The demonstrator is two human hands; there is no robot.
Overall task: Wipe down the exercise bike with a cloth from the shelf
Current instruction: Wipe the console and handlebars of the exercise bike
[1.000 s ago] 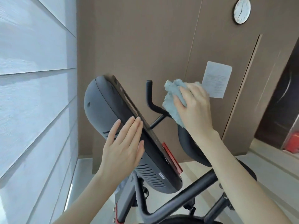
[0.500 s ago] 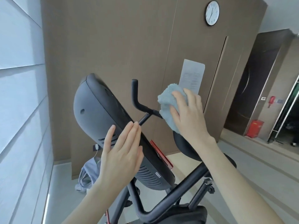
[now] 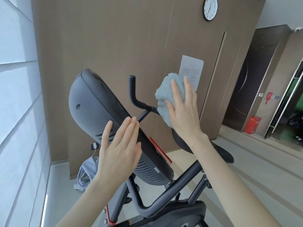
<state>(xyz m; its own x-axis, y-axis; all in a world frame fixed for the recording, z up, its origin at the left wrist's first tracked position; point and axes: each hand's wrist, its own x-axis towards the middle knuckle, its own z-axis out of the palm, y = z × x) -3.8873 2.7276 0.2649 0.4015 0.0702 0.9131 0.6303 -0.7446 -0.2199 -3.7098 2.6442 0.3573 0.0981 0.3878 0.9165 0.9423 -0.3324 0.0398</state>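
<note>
One camera sits on my head, looking forward and slightly down, tilted so the walls lean. It is close: my left hand [image 3: 118,154] and right hand [image 3: 183,110] fill the middle, with the exercise bike [image 3: 105,122] just beyond them. The wide lens reaches the wall clock [image 3: 210,8] at the top.

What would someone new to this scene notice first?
Centre frame, the dark grey oval console housing of the exercise bike tilts up, with the open left hand flat against its edge. Just right, the right hand presses a fluffy light blue cloth onto the black handlebar. High on the brown wall hangs a round clock.
</note>
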